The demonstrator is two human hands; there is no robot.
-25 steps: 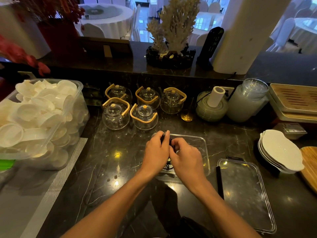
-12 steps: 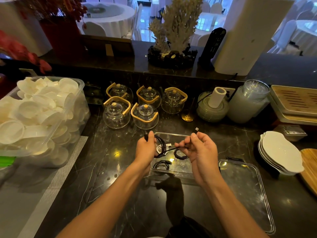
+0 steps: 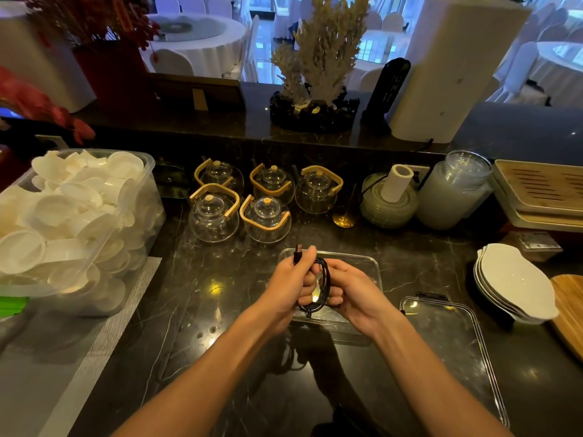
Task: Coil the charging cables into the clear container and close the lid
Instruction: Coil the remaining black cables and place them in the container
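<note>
Dark marble counter spreads out in front of you, with a raised ledge along its far edge and a dining hall of white-clothed tables beyond. Your open room lies in the near middle, where both forearms reach in over bare stone; the left side is closed off by a big clear tub of white cups, the right by stacked white dishes and a wooden board at the frame's edge, and the far side by five glass teapots in two rows. The clear lid lies flat just right of the clear container, which sits open on the counter beneath your hands. Your left hand is clenched around a black charging cable gathered into a loop, its plug sticking up past your thumb. Your right hand faces it, fingers curled onto the same loop, holding it over the container.
</note>
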